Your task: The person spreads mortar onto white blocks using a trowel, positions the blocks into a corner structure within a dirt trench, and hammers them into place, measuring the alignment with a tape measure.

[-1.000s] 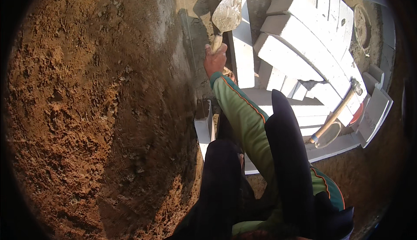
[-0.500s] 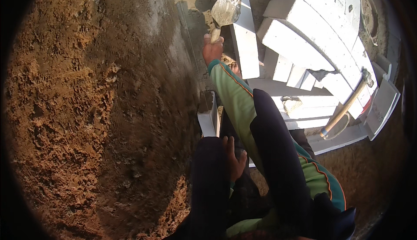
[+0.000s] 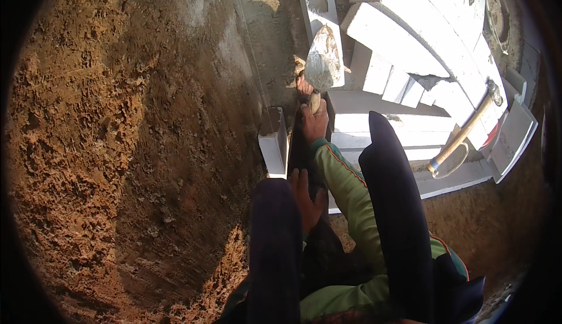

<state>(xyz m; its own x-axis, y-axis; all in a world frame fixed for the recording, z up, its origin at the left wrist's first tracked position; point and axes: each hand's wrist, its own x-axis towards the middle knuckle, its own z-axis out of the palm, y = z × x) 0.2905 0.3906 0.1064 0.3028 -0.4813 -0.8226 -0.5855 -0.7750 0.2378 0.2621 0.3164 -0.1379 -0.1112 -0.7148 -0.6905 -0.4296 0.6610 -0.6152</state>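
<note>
My right hand (image 3: 314, 120) is closed round the wooden handle of a pointed trowel (image 3: 324, 60). Grey mortar smears the trowel's metal blade, which points away from me over the near end of a long white block (image 3: 319, 4). Bare toes (image 3: 303, 85) show just left of the blade. Lower down, my left hand (image 3: 308, 202) is open, fingers stretched out, and seems to rest on my dark-clothed leg. A dark strap or flap partly hides its wrist. Close beyond its fingertips stands a pale block (image 3: 274, 151) set on the wall line.
A rough brown earth face (image 3: 117, 148) fills the left. Stacked white blocks (image 3: 410, 25) stand at the right, with a wooden-handled hammer-like tool (image 3: 462, 136) leaning on them. A thin string (image 3: 249, 43) runs beside the mortar strip (image 3: 266, 48).
My right hand has drawn the trowel back toward me and a little right, off the mortar strip's edge. My left hand has shifted slightly left, with its fingers more spread.
</note>
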